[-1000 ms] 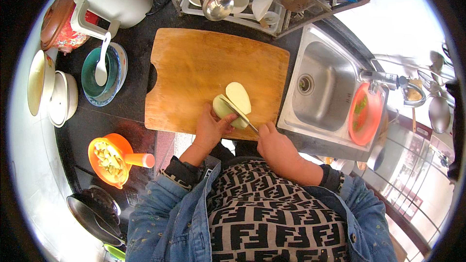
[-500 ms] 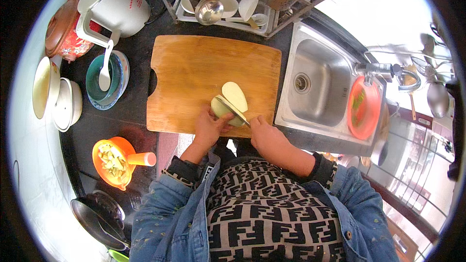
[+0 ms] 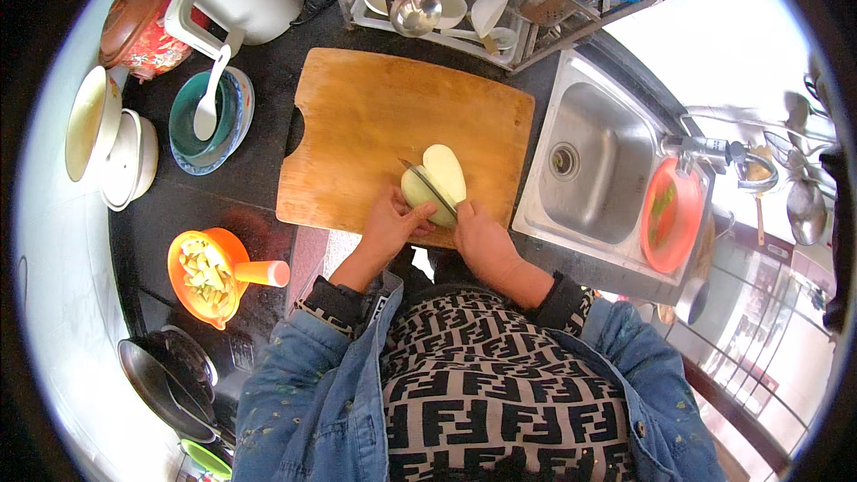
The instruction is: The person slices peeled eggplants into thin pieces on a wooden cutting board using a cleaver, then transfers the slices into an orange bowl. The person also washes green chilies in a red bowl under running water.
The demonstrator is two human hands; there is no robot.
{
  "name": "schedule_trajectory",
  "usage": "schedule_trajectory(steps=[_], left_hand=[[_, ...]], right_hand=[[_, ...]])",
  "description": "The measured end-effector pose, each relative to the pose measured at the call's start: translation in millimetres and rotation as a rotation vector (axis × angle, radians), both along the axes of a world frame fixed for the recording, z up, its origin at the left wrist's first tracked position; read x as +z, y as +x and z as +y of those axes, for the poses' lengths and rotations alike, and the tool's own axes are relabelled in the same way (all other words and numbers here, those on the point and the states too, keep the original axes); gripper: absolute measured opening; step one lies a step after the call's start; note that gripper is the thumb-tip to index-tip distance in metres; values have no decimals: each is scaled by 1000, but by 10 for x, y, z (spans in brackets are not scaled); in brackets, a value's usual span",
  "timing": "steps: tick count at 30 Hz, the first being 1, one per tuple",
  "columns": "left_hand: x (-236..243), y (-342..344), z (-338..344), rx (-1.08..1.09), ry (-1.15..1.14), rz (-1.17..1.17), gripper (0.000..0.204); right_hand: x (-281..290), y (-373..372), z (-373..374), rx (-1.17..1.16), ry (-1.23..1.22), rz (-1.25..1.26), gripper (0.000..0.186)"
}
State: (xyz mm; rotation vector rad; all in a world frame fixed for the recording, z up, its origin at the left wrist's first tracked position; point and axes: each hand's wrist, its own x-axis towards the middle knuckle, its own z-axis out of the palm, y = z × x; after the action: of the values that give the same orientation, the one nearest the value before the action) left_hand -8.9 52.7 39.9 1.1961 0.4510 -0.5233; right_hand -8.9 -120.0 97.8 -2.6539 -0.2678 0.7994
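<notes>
On the wooden cutting board (image 3: 402, 112) lies a pale green, oval, smooth vegetable (image 3: 423, 195), whose exact kind I cannot tell. My left hand (image 3: 395, 219) grips it from the near left side, fingers and thumb closed around its near end. My right hand (image 3: 481, 234) is wrapped around the handle of a knife (image 3: 428, 182), and the handle is mostly hidden in the fist. The blade slants from the fist toward the far left, along the right side of the vegetable. Just beyond the blade rests a paler cut piece (image 3: 446, 170), its flat face up.
To the left, an orange handled strainer (image 3: 234, 250) holds cut pieces, near green and blue bowls (image 3: 237, 138) with a white spoon (image 3: 207, 112). A steel sink (image 3: 594, 156) with a red basket (image 3: 671, 219) is on the right. A utensil rack (image 3: 527, 36) stands behind the board.
The knife blade has gone from tilted across the vegetable to nearly edge-on at its right side. Both hands keep their holds. The whole view has turned slightly.
</notes>
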Motion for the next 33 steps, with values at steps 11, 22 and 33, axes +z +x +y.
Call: schedule_trajectory(steps=[11,22,33], left_hand=[[-79,-45,8,39,-21,-42,36],[-78,-13,5,17,-38,23,27],[-167,-36,-8,65,-76,-37,29]], right_hand=[[601,-38,-179,-39,57,46,23],[658,-69,-176,-3,50,105,22],[431,75,32,-5,46,147,23]])
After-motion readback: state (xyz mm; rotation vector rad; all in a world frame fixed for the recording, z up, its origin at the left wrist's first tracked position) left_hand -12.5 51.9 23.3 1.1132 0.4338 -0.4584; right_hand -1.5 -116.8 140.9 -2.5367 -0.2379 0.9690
